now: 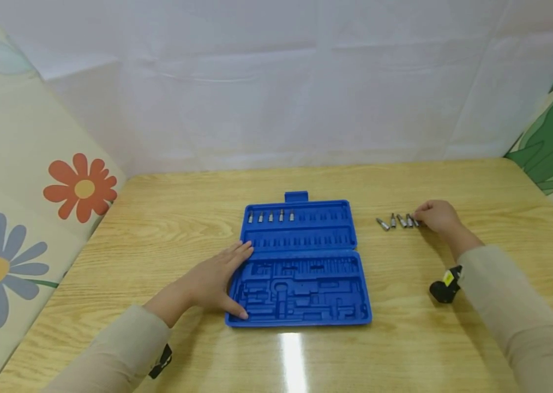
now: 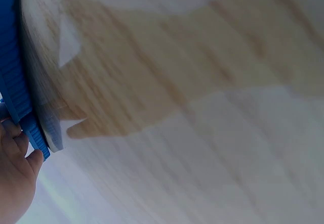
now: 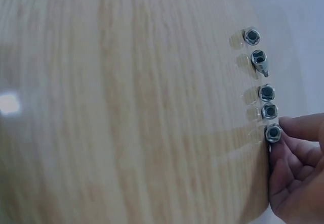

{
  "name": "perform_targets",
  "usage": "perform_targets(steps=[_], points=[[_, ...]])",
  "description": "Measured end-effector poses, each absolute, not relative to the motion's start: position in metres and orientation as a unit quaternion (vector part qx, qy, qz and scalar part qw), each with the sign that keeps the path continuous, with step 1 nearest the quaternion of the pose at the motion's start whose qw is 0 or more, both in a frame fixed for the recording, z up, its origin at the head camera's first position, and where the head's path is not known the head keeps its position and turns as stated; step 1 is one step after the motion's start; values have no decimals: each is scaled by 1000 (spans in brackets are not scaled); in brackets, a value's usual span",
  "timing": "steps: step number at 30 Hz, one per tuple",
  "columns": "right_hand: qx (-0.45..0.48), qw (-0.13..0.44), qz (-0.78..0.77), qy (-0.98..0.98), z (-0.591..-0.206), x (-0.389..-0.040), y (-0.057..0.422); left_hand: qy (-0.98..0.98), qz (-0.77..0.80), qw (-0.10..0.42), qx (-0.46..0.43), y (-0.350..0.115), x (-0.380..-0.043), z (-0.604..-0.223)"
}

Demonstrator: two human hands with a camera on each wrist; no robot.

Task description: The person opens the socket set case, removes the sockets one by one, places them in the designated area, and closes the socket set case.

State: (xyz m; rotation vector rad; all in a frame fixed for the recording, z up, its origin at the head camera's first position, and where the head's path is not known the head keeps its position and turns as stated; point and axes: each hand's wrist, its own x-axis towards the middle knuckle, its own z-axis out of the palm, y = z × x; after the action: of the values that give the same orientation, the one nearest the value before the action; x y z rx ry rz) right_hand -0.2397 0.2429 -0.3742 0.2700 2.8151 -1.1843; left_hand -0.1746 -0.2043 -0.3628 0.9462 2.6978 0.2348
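A blue plastic tool case (image 1: 301, 262) lies spread flat on the table, its hinge running across the middle. Several silver bit sockets (image 1: 270, 216) sit in the left slots of its far half. My left hand (image 1: 212, 278) rests on the case's left edge, fingers extended and thumb on the near rim; part of this hand (image 2: 17, 173) also shows in the left wrist view. To the right of the case is a row of loose bit sockets (image 3: 258, 57). My right hand (image 1: 437, 217) pinches the bit socket (image 3: 273, 132) at the row's right end between thumb and fingers.
The case's near half holds moulded recesses, and a blue latch tab (image 1: 296, 197) sticks out at its far edge. Beneath everything is a wood-grain table (image 1: 183, 213). A white sheet (image 1: 266, 98) hangs behind it, with flower-patterned walls (image 1: 6, 164) at the sides.
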Motion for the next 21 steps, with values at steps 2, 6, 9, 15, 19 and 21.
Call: perform_targets(steps=[2,6,9,15,19,21], points=[[96,40,-392,914,-375,-240,243,932,81,136,327,-204,-175,-363],[112,47,-414,902,-377,-240,244,932,79,135,327,-204,-175,-364],[120,52,-444,887,-376,-239,244,932,78,134,329,-204,-175,-364],[126,61,-468,873,-370,-234,244,932,78,136,327,-204,-175,-364],[129,59,-480,866,-365,-233,239,932,76,136,327,-204,-176,-364],[126,54,-497,857,-363,-234,234,932,75,135,327,-204,-176,-363]])
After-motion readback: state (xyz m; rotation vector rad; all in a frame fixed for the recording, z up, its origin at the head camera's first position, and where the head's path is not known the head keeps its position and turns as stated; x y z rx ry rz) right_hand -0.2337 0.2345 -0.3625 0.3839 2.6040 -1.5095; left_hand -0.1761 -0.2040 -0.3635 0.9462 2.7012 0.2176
